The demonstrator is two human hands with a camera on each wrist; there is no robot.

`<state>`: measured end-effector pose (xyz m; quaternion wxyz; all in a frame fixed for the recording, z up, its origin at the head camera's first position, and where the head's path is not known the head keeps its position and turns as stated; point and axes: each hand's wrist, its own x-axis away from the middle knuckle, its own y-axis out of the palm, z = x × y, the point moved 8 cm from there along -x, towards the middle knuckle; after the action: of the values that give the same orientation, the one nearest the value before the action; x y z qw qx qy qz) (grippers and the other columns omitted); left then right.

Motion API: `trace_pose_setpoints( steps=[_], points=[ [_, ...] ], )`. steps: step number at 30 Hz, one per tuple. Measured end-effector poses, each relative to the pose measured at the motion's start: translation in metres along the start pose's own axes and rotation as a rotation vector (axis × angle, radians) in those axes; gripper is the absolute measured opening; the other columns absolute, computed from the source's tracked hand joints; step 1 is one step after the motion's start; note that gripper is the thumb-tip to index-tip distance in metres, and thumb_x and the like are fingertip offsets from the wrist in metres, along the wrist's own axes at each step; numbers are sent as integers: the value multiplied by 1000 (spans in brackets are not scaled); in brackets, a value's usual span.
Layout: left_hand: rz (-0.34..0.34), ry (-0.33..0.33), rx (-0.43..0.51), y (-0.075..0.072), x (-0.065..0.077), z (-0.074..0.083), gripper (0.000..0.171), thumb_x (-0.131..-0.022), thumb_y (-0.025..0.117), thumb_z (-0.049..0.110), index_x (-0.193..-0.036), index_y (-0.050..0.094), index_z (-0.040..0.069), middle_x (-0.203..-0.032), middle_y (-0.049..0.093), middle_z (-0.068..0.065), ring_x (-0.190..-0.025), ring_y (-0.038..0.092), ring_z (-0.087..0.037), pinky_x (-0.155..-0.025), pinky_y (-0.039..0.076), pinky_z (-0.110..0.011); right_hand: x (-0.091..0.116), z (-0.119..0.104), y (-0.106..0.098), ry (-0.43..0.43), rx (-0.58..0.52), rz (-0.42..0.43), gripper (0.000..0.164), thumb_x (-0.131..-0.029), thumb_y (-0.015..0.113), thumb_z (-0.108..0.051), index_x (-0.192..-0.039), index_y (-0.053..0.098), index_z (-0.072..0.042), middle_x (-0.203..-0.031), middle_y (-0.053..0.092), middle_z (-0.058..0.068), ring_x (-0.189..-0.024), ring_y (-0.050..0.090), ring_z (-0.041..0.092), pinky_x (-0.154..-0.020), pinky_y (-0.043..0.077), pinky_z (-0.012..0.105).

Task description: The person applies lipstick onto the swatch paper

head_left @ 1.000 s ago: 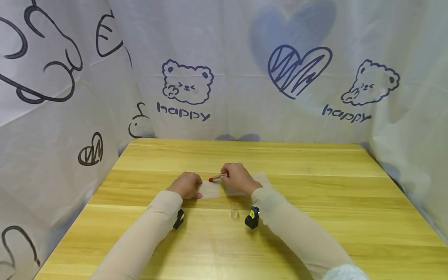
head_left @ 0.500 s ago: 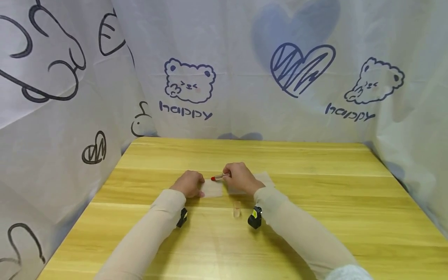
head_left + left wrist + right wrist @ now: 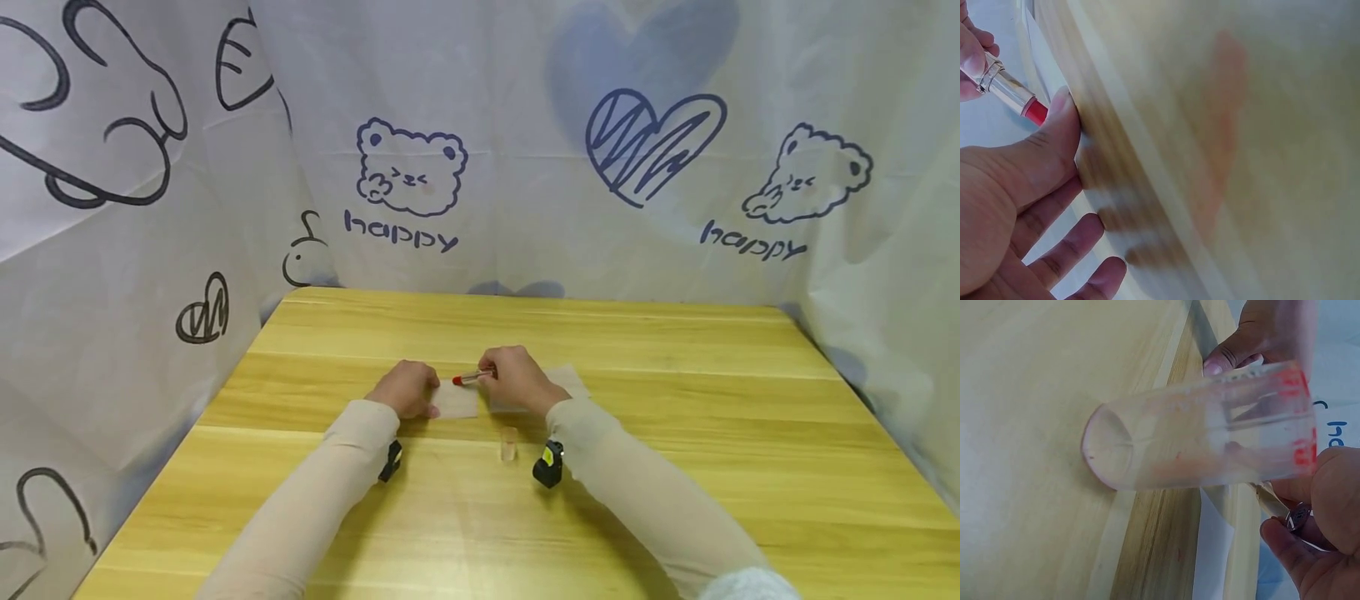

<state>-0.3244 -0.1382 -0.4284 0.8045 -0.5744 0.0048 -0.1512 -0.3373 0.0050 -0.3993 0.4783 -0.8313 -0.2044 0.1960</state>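
Note:
My left hand (image 3: pixel 405 389) rests at the left edge of a small white sheet of paper (image 3: pixel 459 400). In the left wrist view its thumb and fingers are extended, fingertips down at the table. My right hand (image 3: pixel 517 379) pinches a lipstick (image 3: pixel 1013 90) by its shiny metallic case. The red tip points left and overlaps the sheet's far edge in the head view, close to my left thumb. A clear cylindrical cap (image 3: pixel 1197 437) with red smears at its upper rim stands on the table, nearer to me than both hands.
A second white sheet (image 3: pixel 572 381) lies under and beside my right hand, partly hidden by it. The wooden table (image 3: pixel 675 500) is bordered by white curtains (image 3: pixel 525 208) with drawn bears and hearts. A wrist camera (image 3: pixel 548 465) hangs beneath the right sleeve.
The head view has shifted slightly. Both hands, the lipstick, the sheets and the cap keep nearly the same places relative to each other; the right hand still pinches the lipstick.

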Motion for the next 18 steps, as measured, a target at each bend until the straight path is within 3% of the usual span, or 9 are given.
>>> trace_pose_setpoints(
  steps=[18],
  points=[
    [3, 4, -3, 1, 1, -1, 44, -81, 81, 22, -119, 67, 3, -124, 62, -15, -122, 51, -35, -105, 39, -46, 7, -7, 0, -33, -11, -12, 13, -93, 65, -12, -103, 72, -5, -94, 69, 4, -75, 57, 11, -68, 51, 28]
  ],
)
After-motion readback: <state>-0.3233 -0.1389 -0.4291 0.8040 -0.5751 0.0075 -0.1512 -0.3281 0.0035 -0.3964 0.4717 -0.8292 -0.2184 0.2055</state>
